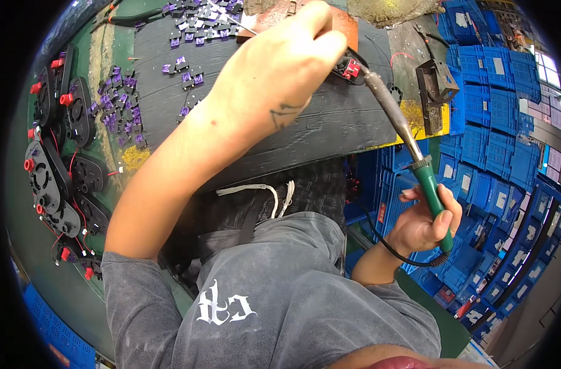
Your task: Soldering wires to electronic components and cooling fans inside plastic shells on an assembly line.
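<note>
My right hand is wrapped round the green handle of a soldering iron. The iron's metal shaft slants up and left over the bench edge. Its tip end reaches a small black part with a red piece, beside the fingers of my left hand. That hand is closed with its back up, and its fingertips are mostly hidden. A thin silvery strand runs toward it from the upper left; I cannot tell whether the fingers grip it. Under the left hand's far side lies a reddish-brown block.
Many small purple-and-black parts lie on the black mat. Black housings with red knobs and wires crowd the left. A metal holder stands at the right edge. Stacked blue crates fill the right side. Pliers lie far left.
</note>
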### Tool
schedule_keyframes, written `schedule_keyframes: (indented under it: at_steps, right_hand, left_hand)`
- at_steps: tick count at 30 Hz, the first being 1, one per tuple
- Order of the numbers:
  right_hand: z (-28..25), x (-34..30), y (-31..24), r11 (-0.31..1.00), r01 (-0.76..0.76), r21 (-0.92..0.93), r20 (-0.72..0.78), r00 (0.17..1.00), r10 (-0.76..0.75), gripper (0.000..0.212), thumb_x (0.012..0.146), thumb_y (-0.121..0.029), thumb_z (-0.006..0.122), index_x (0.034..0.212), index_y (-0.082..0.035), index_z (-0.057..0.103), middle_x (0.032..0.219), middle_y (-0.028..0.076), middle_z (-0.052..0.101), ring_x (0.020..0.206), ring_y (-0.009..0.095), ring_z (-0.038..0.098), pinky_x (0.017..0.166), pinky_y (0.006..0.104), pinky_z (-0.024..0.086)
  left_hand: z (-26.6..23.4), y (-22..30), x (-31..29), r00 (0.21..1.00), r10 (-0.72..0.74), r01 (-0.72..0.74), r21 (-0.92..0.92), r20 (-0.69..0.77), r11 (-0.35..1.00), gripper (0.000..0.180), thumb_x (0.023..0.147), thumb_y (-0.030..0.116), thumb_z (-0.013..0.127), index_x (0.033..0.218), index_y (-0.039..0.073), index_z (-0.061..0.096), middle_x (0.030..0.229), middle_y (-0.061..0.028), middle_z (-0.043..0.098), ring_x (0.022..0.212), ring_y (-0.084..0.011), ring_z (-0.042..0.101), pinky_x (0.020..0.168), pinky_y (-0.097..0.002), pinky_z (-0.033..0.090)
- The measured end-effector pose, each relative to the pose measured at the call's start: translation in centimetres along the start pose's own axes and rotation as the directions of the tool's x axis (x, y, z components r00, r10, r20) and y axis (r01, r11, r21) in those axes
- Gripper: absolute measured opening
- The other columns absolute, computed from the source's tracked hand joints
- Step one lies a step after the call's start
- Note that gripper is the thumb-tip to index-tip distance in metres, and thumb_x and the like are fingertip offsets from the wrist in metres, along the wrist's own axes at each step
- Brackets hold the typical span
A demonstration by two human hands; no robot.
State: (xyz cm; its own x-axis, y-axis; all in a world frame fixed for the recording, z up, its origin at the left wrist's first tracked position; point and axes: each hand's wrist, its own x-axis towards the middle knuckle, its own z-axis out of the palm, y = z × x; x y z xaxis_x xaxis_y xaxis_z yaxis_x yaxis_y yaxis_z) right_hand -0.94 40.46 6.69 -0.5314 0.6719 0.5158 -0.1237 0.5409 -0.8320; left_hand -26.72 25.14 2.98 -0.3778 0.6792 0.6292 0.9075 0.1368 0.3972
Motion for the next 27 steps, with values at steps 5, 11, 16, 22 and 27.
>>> schedule_keyframes:
  at_steps: [5,11,16,22,27]
  right_hand:
    - [-0.8,-0.7,1.5,0.997,-0.076,-0.009,-0.151,0.986,0.073,0.049,0.095,-0.042,0.045,0.110,0.002,0.057,0.081,0.022,0.065,0.061,0.026,0.064,0.048,0.0343,0.053]
    - [-2.1,-0.7,3.5,0.936,-0.274,0.223,-0.288,0.898,0.331,0.052,0.094,-0.043,0.044,0.108,0.005,0.057,0.077,0.024,0.065,0.054,0.026,0.061,0.046,0.0345,0.052]
    - [-3.6,-1.1,4.2,0.927,-0.314,0.203,-0.301,0.881,0.364,0.054,0.094,-0.047,0.046,0.113,0.003,0.057,0.078,0.019,0.065,0.059,0.023,0.060,0.049,0.0327,0.048]
    - [-5.4,-1.5,5.5,0.900,-0.328,0.288,-0.296,0.863,0.409,0.053,0.094,-0.045,0.046,0.114,0.003,0.057,0.078,0.018,0.064,0.062,0.023,0.060,0.052,0.0331,0.048]
    - [-6.3,-1.3,5.8,0.895,-0.314,0.317,-0.197,0.901,0.386,0.051,0.096,-0.042,0.045,0.115,0.004,0.057,0.083,0.019,0.065,0.064,0.023,0.061,0.055,0.0332,0.050]
  left_hand:
    - [-1.1,0.5,3.9,0.706,0.487,-0.461,0.188,-0.514,0.867,0.039,0.078,-0.002,0.057,0.117,0.002,0.054,0.103,-0.0185,0.054,0.079,-0.0324,0.060,0.066,-0.0382,0.052]
    - [-1.5,0.9,0.2,0.952,-0.246,0.207,0.211,0.181,0.955,0.049,0.079,0.012,0.074,0.125,0.010,0.056,0.104,-0.0129,0.055,0.088,-0.0338,0.063,0.073,-0.0419,0.053]
    - [-1.1,1.1,1.0,0.897,-0.338,0.237,0.336,0.284,0.912,0.057,0.073,0.019,0.081,0.123,0.010,0.054,0.113,-0.0210,0.052,0.093,-0.0378,0.064,0.075,-0.0439,0.057]
    - [-0.4,0.9,1.6,0.891,-0.341,0.208,0.399,0.300,0.893,0.049,0.074,0.023,0.080,0.115,0.009,0.057,0.115,-0.0228,0.050,0.089,-0.0394,0.065,0.076,-0.0452,0.056]
    - [-1.1,1.8,1.4,0.883,-0.326,0.214,0.328,0.338,0.920,0.048,0.071,0.023,0.082,0.109,0.008,0.057,0.112,-0.0184,0.050,0.094,-0.0365,0.062,0.075,-0.0429,0.055]
